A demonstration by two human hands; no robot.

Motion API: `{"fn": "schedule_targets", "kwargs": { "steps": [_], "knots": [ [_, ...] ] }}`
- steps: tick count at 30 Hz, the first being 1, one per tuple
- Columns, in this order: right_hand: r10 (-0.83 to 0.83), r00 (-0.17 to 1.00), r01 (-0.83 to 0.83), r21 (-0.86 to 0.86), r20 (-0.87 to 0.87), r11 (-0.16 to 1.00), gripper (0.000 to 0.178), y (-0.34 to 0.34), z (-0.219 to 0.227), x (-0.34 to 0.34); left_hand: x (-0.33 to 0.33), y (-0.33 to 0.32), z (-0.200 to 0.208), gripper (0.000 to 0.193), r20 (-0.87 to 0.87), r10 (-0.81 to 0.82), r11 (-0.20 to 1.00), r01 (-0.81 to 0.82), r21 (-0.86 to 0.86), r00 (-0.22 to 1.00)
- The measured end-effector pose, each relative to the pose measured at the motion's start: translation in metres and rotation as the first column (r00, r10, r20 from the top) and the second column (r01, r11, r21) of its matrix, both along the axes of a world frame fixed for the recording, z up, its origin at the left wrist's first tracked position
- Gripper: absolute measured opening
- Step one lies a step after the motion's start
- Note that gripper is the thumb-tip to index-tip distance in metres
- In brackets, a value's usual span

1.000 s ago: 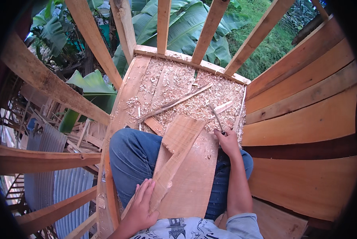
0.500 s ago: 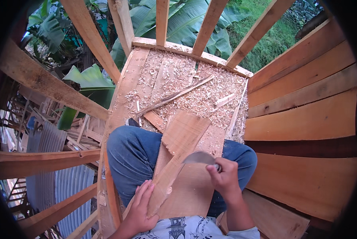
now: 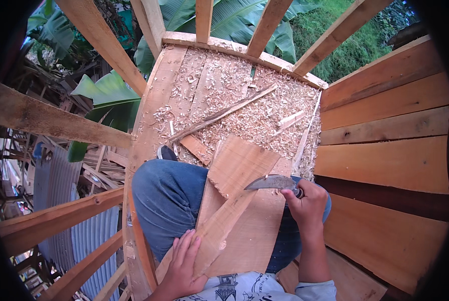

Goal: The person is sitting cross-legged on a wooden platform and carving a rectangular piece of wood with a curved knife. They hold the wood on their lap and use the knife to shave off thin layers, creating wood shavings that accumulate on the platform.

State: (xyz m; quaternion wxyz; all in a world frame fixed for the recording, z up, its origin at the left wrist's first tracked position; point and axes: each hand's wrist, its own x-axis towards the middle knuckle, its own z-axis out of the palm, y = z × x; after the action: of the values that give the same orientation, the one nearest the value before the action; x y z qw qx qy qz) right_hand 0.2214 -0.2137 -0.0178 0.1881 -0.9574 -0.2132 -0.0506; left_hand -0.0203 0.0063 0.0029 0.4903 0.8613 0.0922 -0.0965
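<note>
A pale piece of wood (image 3: 247, 163), broad at its far end and narrow at the near one, lies slantwise on a wide board (image 3: 254, 228) in the person's lap. Its long axis runs from the left hand (image 3: 185, 266) forward and rightward. That hand's fingers rest together over the narrow end; I cannot tell whether they grip beneath. The right hand (image 3: 307, 203), wrapped round a curved knife's (image 3: 270, 182) handle, is nearer the broad end, blade pointing left. Shavings (image 3: 224, 75) litter the floor (image 3: 158, 80) ahead.
</note>
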Motion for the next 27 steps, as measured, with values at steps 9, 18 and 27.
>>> {"fn": "schedule_targets", "kwargs": {
  "steps": [9, 18, 27],
  "knots": [
    [-0.189, 0.982, 0.189, 0.154, -0.017, 0.97, 0.061, 0.004, -0.007, 0.008, 0.006, 0.004, -0.002, 0.081, 0.029, 0.025, 0.998, -0.023, -0.056, 0.999],
    [0.045, 0.953, 0.003, 0.158, -0.299, 0.987, 0.057, 0.01, 0.022, -0.01, 0.008, 0.003, -0.01, 0.082, 0.069, 0.038, 0.997, -0.034, -0.064, 0.997],
    [-0.033, 0.998, 0.036, 0.048, -0.06, 0.998, 0.061, 0.004, -0.005, 0.01, 0.011, 0.002, -0.013, 0.083, 0.066, -0.006, 1.0, 0.005, 0.026, 0.998]
  ]
}}
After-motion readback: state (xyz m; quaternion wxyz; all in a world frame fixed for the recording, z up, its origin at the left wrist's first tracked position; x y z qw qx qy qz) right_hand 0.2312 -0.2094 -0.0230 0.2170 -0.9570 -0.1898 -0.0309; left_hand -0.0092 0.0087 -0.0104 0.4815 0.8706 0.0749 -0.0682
